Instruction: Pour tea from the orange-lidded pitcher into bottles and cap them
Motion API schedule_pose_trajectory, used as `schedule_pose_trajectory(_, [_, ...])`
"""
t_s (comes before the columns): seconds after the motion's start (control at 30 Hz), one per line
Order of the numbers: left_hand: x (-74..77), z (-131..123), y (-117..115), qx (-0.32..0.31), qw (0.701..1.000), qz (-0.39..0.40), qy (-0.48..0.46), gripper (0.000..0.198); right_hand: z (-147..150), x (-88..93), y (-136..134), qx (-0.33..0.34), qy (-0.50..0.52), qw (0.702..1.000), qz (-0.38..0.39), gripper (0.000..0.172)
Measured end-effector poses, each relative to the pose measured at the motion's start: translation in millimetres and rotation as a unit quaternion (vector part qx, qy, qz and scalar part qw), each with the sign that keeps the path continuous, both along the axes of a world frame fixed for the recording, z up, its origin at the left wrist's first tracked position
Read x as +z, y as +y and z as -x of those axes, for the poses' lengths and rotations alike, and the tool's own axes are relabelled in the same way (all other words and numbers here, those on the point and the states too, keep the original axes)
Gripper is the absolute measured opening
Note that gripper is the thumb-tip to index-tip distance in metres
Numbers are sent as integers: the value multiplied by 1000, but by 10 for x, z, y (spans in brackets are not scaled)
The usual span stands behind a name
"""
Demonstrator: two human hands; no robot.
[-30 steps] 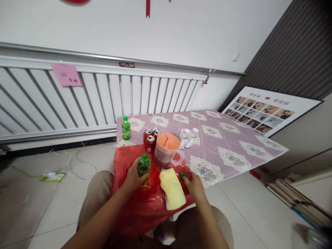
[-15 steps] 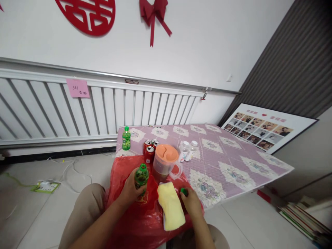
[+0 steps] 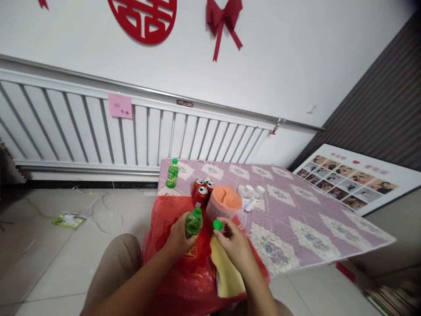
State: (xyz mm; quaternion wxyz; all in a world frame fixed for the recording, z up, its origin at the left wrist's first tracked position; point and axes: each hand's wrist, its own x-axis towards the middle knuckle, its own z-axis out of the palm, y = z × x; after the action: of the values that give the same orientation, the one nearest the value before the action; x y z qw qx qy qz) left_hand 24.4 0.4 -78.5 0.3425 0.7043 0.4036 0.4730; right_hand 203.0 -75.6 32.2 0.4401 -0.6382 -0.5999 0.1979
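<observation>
My left hand is wrapped round an uncapped green bottle, held upright over a red plastic bag. Between the fingertips of my right hand is a green bottle cap, a short way right of the bottle's mouth and apart from it. Under my right hand lies a folded yellow cloth, partly hidden by the forearm. Just behind the hands stands a clear pitcher with an orange lid. Several red cans cluster at its left.
A capped green bottle stands at the table's far left. Two white-capped bottles are right of the pitcher. A flowered cloth covers the table. Behind it runs a white radiator; a power strip lies on the floor at left.
My right hand has come up and left with the cap, from beside the yellow cloth to near the bottle's mouth. The whole view has shifted, so the surroundings appear further right.
</observation>
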Motion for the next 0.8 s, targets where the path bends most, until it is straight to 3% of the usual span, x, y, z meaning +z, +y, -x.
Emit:
schedule_pose_trajectory(0.13, [-1, -5, -3, 7, 1000, 0, 13, 74, 89, 198, 260, 29, -154, 988, 2, 21])
schedule_pose_trajectory(0.23, [-16, -18, -6, 17, 1000, -1, 26, 75, 108, 258, 408, 55, -209, 976, 1, 22])
schedule_pose_trajectory(0.4, [-34, -44, -7, 24, 999, -7, 47, 78, 168, 382, 535, 108, -236, 966, 10, 25])
schedule_pose_trajectory(0.63, [-41, -57, -13, 34, 998, -6, 43, 77, 137, 450, 613, 169, -163, 969, 77, 35])
schedule_pose_trajectory(0.8, [-66, -60, -18, 37, 998, -15, 46, 79, 148, 613, 643, 183, -215, 957, 66, 39])
